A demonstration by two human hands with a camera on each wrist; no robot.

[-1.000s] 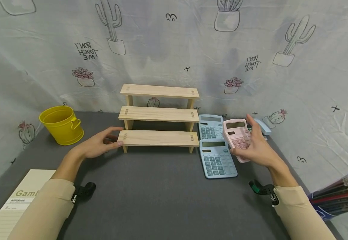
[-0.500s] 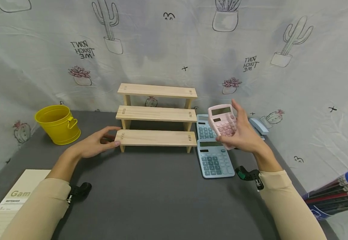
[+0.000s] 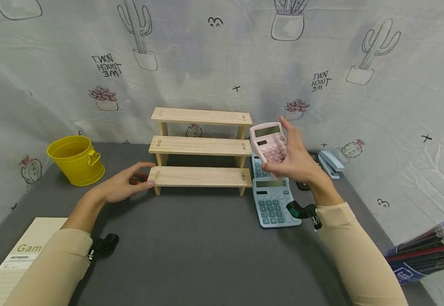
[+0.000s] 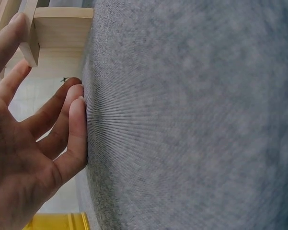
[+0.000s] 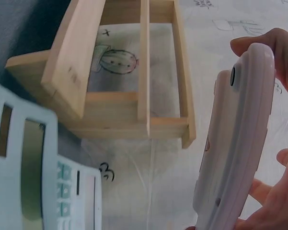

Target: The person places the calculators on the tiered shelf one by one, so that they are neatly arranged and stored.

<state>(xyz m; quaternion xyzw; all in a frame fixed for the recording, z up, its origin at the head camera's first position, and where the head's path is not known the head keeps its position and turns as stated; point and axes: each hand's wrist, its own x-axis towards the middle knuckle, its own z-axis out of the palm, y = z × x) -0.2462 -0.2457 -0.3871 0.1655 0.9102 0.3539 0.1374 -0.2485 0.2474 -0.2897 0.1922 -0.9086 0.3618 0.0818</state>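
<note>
My right hand (image 3: 292, 159) grips a pink calculator (image 3: 268, 141) by its sides, raised over two light blue calculators. The nearer blue calculator (image 3: 275, 204) lies flat, and the farther blue calculator (image 3: 259, 168) is partly hidden. In the right wrist view, the pink calculator (image 5: 239, 139) appears edge-on, apart from the stand. A three-tier wooden shelf stand (image 3: 200, 145) stands in the middle of the table. My left hand (image 3: 124, 183) pinches the left end of its lowest board, thumb at the front corner and index finger behind. Its other fingers curl near the table surface.
A yellow bucket (image 3: 75, 163) stands at the back left, and a notebook (image 3: 24, 250) lies at the front left. A light blue stapler (image 3: 330, 163) sits beyond my right hand, beside a partly hidden dark object (image 3: 303, 186). A tub of pencils (image 3: 428, 250) is at the right edge.
My right hand has carried the pink calculator left and upward, from beside the blue calculators to above the farther one, close to the stand's right end. The left hand keeps its place.
</note>
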